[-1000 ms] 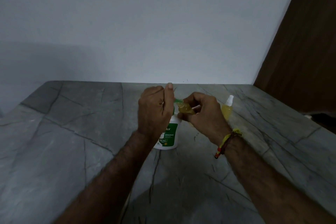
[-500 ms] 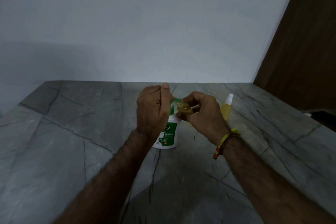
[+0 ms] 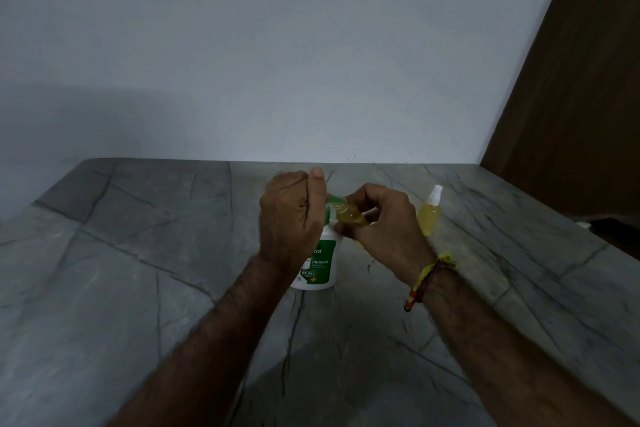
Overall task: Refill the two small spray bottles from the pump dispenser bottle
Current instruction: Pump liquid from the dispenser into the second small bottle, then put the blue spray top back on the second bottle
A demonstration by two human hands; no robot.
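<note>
While left hand [image 3: 291,218] hides pump, nozzle blurs.

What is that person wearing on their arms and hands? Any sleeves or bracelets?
No sleeves show: both forearms are bare and hairy right down to the picture's bottom edge. The left hand wears nothing, no ring or watch that shows. The right hand has a knotted thread wristband at its wrist, yellow and dark brown strands with red and orange bits hanging at the end. No gloves on either hand.
</note>
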